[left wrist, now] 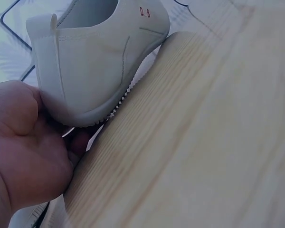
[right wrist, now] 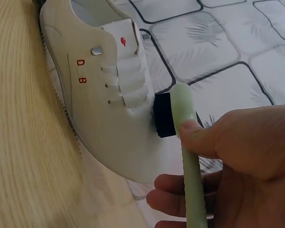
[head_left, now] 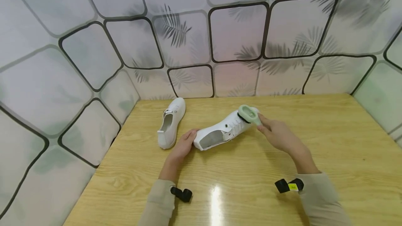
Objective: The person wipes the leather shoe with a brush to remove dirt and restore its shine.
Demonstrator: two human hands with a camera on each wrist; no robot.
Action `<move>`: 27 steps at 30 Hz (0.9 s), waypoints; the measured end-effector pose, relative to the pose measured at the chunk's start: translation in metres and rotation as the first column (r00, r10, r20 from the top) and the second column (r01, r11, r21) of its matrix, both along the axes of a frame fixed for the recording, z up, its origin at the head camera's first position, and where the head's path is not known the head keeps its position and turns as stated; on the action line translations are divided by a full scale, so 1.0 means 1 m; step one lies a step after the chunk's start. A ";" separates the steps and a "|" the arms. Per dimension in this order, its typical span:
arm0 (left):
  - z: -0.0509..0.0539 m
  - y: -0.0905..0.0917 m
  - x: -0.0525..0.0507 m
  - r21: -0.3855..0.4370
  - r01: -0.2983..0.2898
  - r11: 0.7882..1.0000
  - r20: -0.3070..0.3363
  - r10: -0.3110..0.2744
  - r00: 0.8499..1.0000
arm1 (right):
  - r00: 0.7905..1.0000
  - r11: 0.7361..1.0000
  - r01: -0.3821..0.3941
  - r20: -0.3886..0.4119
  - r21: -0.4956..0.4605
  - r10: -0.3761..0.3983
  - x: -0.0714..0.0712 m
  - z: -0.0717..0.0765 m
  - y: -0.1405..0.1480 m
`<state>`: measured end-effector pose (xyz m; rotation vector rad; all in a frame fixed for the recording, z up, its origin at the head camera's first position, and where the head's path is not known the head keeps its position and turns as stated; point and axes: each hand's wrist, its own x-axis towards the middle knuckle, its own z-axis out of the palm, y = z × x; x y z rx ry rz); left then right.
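A white lace-up shoe (head_left: 216,127) lies slanted on the table, its toe pointing away to the right. At its heel (left wrist: 80,80), my left hand (head_left: 183,145) holds the shoe, with fingers reaching under the sole in the left wrist view. My right hand (head_left: 281,137) grips a pale green shoe brush (head_left: 249,113) by its handle, thumb pressed near the head. The brush's dark bristles (right wrist: 164,115) touch the upper of the shoe between laces and toe. Red letters show on the shoe's side in the right wrist view.
A second white shoe (head_left: 179,109) stands upright to the left, close to my left hand. Both shoes are on a wooden table (head_left: 251,198). A patterned cloth backdrop (head_left: 188,51) with rounded squares and leaf shapes rises behind and beside the table.
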<state>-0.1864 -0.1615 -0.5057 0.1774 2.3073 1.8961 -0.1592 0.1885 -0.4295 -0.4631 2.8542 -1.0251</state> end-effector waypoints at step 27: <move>-0.003 -0.001 0.001 0.064 0.037 0.997 -0.034 -0.035 0.999 | 0.986 0.970 0.114 -0.144 0.217 -0.083 0.027 0.020 -0.057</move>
